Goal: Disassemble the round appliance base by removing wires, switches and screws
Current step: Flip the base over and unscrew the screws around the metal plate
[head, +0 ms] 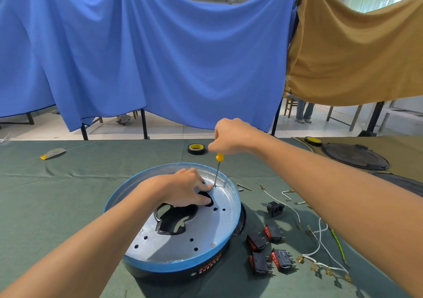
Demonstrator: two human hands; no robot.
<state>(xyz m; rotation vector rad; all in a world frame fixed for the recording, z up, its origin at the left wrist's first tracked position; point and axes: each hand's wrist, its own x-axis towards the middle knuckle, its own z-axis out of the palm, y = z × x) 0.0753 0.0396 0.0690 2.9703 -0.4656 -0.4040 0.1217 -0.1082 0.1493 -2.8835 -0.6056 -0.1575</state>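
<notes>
The round appliance base (178, 247), a silver plate with a blue rim on a black body, lies on the green cloth in front of me. My right hand (231, 137) grips the yellow handle of a screwdriver (217, 171) held upright, its tip on a screw near the plate's far rim. My left hand (187, 189) rests on the plate, fingers curled into an opening beside the tip. Another screw (213, 244) sits near the front rim. To the right lie several red-and-black rocker switches (270, 249), a black socket (275, 208) and loose white wires (318, 242).
A roll of black tape (196, 149) lies behind the base. A grey-yellow object (53, 154) sits far left. Two loose screws (243, 186) lie right of the rim. Black round lids (354, 156) rest at far right. Blue and tan cloths hang behind the table.
</notes>
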